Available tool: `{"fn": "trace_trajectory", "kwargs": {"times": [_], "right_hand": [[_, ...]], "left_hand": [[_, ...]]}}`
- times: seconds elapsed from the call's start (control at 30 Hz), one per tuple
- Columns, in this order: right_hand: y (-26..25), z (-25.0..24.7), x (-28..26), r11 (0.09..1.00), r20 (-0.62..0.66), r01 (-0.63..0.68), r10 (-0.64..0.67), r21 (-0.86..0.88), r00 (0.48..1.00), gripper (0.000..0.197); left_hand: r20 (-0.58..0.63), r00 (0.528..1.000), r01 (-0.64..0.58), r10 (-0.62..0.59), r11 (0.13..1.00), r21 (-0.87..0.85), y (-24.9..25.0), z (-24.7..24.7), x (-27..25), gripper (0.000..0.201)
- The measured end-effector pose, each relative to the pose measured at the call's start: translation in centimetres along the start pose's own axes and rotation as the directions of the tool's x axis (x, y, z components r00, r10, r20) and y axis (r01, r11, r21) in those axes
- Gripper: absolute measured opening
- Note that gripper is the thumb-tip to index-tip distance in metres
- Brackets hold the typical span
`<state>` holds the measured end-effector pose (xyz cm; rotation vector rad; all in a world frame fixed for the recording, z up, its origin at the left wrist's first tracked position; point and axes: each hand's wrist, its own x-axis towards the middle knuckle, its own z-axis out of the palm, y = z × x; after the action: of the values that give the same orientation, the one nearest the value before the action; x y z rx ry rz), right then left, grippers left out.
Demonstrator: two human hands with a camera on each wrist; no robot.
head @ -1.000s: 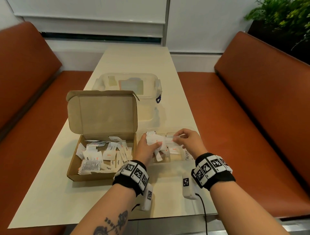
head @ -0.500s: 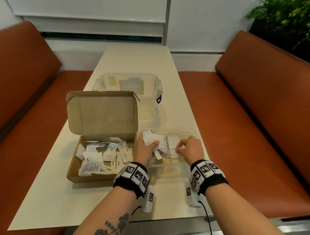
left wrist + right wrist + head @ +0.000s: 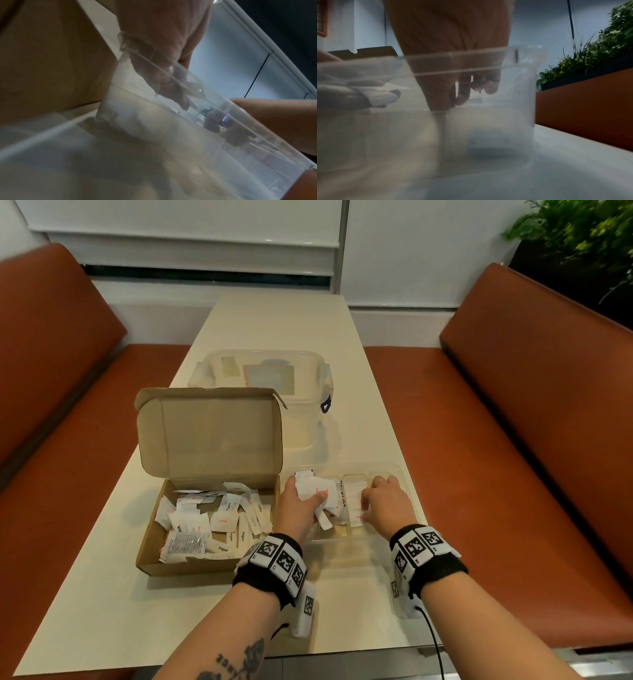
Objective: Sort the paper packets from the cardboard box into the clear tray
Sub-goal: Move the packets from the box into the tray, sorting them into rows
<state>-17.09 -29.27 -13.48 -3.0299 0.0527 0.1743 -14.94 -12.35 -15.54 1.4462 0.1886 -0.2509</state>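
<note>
Head view shows two arms reaching out over the bench [image 3: 102, 594]. Nearest are the wrist bands, then the hands. My guess at the step: packets go from the bunch into the tray's slots, one at a time. The left hand [image 3: 297, 510] has its fingers and thumb curled round a bunch of paper packets [image 3: 317, 489], and it holds them over the left end of the clear tray [image 3: 399, 469]. The right hand [image 3: 385, 503] sits just to the right of that bunch, down in the tray, with its fingers bent over the white packets [image 3: 352, 498] already lying in a middle slot. Whether the right grip is pinching one packet or only touching them cannot be told; the right wrist view is blurry and shows just bent fingertips [image 3: 489, 86] behind the clear wall. The tray's slots run away from the person, and the packets in them lie the same long way. So the bunch is right beside the right hand, a short reach to its left. Left of the tray is the cardboard box [image 3: 205, 566], lid up, with many more loose packets [image 3: 212, 522] inside. The left hand is closer to it. Farther back stands a clear tub [image 3: 323, 381].
</note>
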Motion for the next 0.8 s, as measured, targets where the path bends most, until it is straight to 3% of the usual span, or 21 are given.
{"fn": "trace_trajectory", "kwargs": {"times": [0.27,0.5,0.8], "right_hand": [[-0.24,0.42,0.28,0.999,-0.034,-0.021,0.019,-0.036,0.999,0.017],[0.2,0.49,0.58,0.998,0.006,-0.005,0.005,0.063,1.0,0.014],[0.46,0.36,0.02,0.989,-0.131,-0.026,0.045,0.144,0.99,0.013]], "left_hand": [[0.013,1.0,-0.014,0.013,1.0,0.017,-0.18,-0.06,0.05,0.032],[0.01,1.0,-0.017,0.017,0.999,0.027,-0.24,-0.06,0.16,0.031],[0.01,1.0,-0.017,0.016,0.999,0.048,-0.27,-0.09,0.25,0.032]]}}
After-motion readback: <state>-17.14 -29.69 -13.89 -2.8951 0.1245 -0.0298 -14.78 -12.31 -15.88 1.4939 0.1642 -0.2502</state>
